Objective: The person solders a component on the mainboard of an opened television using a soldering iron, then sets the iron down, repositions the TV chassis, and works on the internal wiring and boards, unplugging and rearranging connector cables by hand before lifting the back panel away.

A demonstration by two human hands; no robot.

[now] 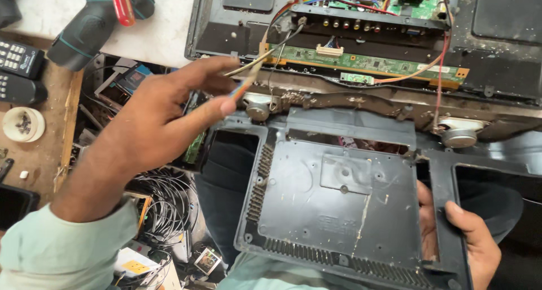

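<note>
My left hand point(164, 118) is raised at centre left, fingers pinched on a thin brush-like tool point(257, 70) whose tip points toward the opened television chassis point(361, 41). Green circuit boards point(367, 61) and coloured wires show inside it. My right hand point(471, 242) grips the lower right edge of a dusty black plastic back cover point(339, 205), which lies tilted in front of the chassis. Two round speakers point(458, 133) sit along the dirty lower frame.
A teal cordless drill point(93, 19) with a red-handled screwdriver lies on the white surface at upper left. Remote controls point(20, 70) and a small white tub point(22, 124) rest on the wooden bench. Tangled wires and loose parts point(164, 205) fill the gap below.
</note>
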